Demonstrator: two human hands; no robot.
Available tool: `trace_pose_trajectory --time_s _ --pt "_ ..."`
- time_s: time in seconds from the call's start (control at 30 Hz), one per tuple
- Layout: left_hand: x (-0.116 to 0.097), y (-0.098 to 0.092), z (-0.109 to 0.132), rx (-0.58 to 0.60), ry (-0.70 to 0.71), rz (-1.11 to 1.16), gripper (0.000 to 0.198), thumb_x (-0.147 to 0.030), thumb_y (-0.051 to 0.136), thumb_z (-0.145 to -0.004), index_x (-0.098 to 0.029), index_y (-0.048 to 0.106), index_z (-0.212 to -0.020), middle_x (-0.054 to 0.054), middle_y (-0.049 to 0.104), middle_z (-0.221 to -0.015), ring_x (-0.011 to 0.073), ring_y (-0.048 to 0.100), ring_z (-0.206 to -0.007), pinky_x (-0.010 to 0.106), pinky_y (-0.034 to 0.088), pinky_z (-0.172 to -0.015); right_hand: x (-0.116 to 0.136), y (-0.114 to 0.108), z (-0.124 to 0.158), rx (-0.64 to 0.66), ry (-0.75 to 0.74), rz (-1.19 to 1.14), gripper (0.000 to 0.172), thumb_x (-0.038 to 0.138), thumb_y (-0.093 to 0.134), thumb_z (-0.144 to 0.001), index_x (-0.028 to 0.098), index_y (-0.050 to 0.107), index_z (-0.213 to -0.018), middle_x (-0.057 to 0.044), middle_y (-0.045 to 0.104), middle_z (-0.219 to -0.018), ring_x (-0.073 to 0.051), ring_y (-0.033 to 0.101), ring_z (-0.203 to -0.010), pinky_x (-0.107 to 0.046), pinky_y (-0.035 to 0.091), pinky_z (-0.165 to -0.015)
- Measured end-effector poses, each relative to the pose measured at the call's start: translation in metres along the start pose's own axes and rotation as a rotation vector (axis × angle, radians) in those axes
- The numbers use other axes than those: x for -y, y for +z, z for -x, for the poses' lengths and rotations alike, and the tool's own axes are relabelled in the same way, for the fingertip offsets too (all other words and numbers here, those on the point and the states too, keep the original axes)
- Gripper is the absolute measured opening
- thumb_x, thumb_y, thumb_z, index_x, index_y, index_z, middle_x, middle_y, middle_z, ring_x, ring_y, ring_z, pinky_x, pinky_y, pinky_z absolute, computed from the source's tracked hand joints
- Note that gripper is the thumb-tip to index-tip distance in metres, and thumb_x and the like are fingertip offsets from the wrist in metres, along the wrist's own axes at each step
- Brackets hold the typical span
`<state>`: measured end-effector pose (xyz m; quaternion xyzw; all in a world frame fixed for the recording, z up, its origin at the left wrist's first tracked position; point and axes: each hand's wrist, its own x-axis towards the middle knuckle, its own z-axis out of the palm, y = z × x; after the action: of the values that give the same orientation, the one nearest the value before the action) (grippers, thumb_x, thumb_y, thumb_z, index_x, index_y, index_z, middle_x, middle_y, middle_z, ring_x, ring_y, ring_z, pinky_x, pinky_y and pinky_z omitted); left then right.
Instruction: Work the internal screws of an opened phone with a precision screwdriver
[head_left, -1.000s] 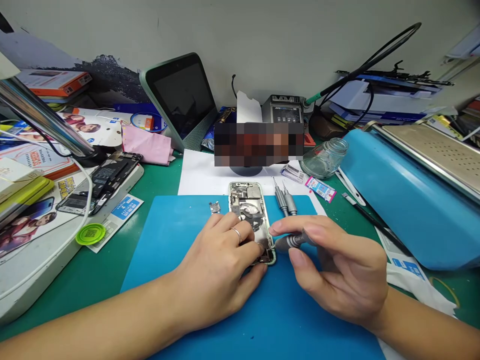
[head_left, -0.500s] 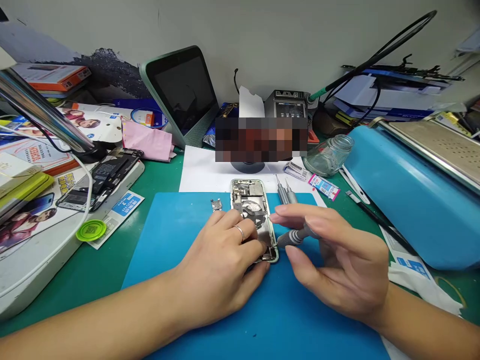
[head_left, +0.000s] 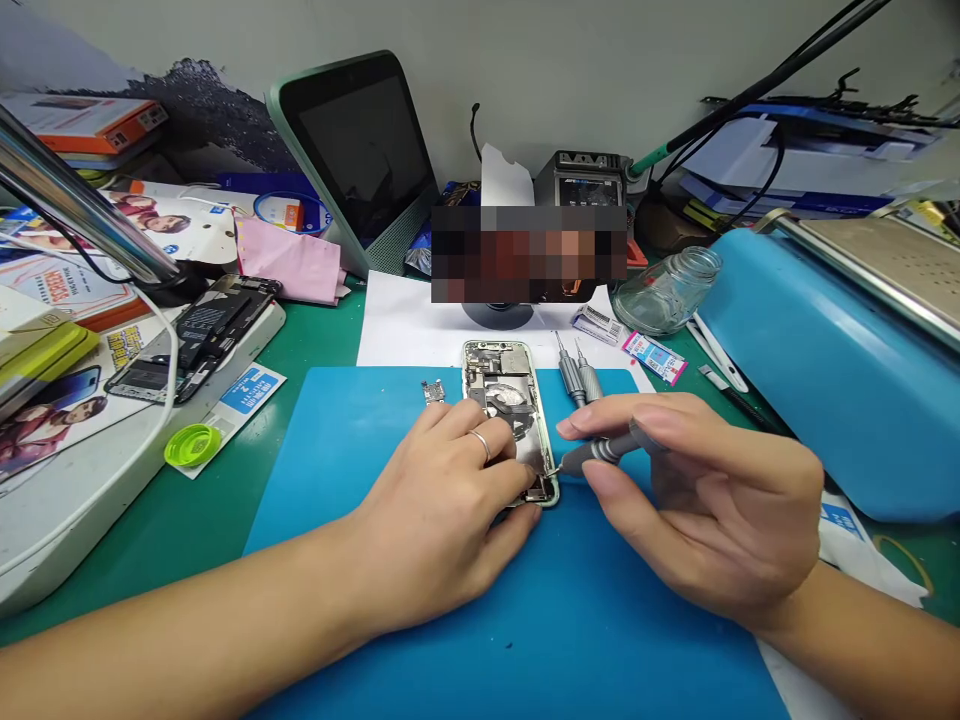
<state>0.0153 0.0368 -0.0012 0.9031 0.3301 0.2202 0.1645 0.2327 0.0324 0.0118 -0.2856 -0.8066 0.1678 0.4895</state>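
An opened phone [head_left: 501, 395] with bare metal insides lies lengthwise on a blue work mat [head_left: 465, 620]. My left hand [head_left: 442, 510], a ring on one finger, rests on the phone's near half with its fingers pressed down on it. My right hand [head_left: 712, 500] pinches a small grey screwdriver [head_left: 604, 452] between thumb and forefinger, and its tip touches the phone's right edge near the bottom. Two more grey screwdrivers [head_left: 579, 378] lie just right of the phone. A tiny loose part [head_left: 433, 392] sits on the mat left of the phone.
A blue machine [head_left: 810, 370] fills the right side, with a glass jar [head_left: 667, 295] beside it. A dark tablet [head_left: 352, 160] leans at the back left. Another dismantled phone [head_left: 199, 340], a green cap [head_left: 191, 445] and a lamp arm [head_left: 82, 215] are at the left.
The view has tilted slightly. My right hand has moved the screwdriver a little up and right along the phone's edge. My left hand stays on the phone.
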Motion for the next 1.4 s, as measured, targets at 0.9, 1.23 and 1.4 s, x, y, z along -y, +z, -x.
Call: trace_pose_trajectory --time_s 0.9,1.23,1.4 --pt "0.0001 0.0000 -0.0004 0.014 -0.033 0.025 0.026 -0.031 0.050 -0.103 -0.021 0.073 -0.096 0.004 0.063 -0.092 0.0230 0.049 -0.089 0.043 0.034 -0.078 0.0015 0.0056 0.0071 0.032 0.134 -0.028 0.074 -0.005 0.068 -0.079 0.029 0.050 -0.142 -0.004 0.072 -0.114 -0.019 0.075 -0.095 -0.031 0.067 -0.083" --pt "0.0011 -0.0017 -0.0017 0.041 -0.064 0.078 0.022 -0.027 0.051 -0.101 -0.022 0.072 -0.097 0.003 0.064 -0.095 0.0218 0.048 -0.089 0.042 0.034 -0.078 0.0010 0.0061 0.0075 0.015 0.143 -0.012 0.075 -0.006 0.065 -0.080 0.028 0.048 -0.144 -0.006 0.074 -0.115 -0.020 0.076 -0.097 -0.028 0.068 -0.075" --pt "0.0006 -0.0031 -0.0016 0.052 -0.071 0.069 0.024 -0.026 0.049 -0.101 -0.021 0.071 -0.091 0.004 0.062 -0.092 0.0215 0.047 -0.086 0.041 0.033 -0.075 -0.0024 0.0042 0.0075 0.064 0.040 0.005 0.081 -0.007 0.068 -0.078 0.031 0.047 -0.146 -0.007 0.073 -0.121 -0.026 0.074 -0.109 -0.040 0.067 -0.086"
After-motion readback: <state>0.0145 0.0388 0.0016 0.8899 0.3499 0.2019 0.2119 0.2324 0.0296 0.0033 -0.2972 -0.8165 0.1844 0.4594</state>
